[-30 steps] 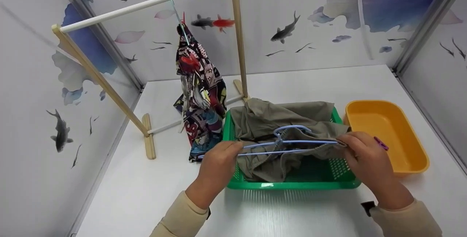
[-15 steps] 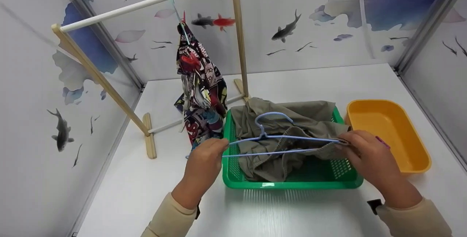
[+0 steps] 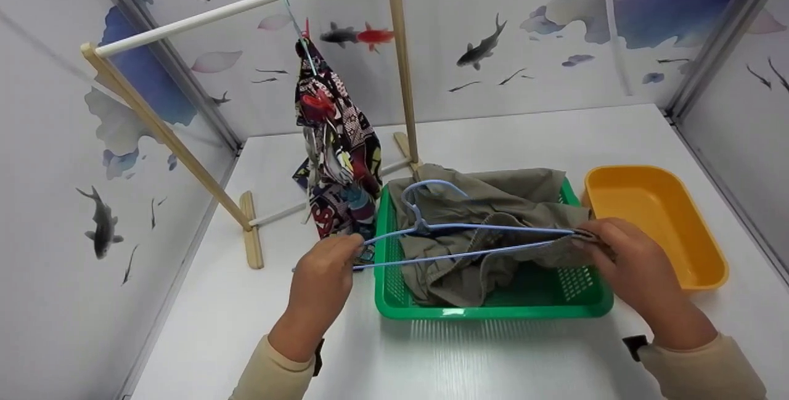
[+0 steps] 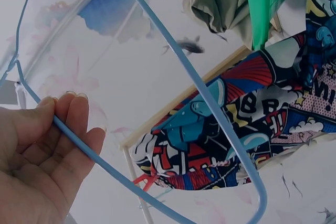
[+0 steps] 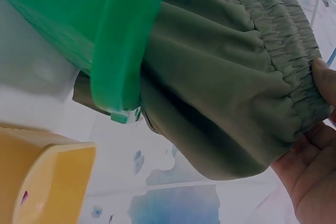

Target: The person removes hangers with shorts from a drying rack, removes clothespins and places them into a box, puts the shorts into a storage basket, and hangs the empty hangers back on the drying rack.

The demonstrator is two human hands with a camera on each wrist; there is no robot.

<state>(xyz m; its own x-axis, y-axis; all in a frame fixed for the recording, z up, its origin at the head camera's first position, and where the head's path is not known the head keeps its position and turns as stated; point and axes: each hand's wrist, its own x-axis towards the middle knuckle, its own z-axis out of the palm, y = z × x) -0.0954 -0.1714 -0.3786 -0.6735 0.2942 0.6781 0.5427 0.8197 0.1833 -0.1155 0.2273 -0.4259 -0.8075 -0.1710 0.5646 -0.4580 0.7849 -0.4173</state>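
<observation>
My left hand point(image 3: 322, 284) pinches the left arm of a pale blue clothes hanger point(image 3: 474, 226) between thumb and fingers. In the left wrist view the hanger point(image 4: 194, 77) is bare on that side. Its right end enters the waistband of olive pants point(image 3: 524, 181), where my right hand point(image 3: 632, 258) pinches the cloth. The right wrist view shows the gathered elastic waistband point(image 5: 273, 51) between thumb and fingers; the hanger's end is hidden there. Most of the pants lie in the green basket point(image 3: 493, 312), partly over its back rim.
Behind left, a patterned garment point(image 3: 339, 141) hangs on a hanger with red clips from the white bar point(image 3: 216, 16) of a wooden-legged rack. A yellow tub point(image 3: 653, 221) stands right of the basket, with a small purple object point(image 5: 24, 198) inside. Walls enclose the white table.
My left hand has moved left, drawing the hanger's left side and hook leftward over the basket. My right hand keeps hold of the waistband and has shifted slightly right.
</observation>
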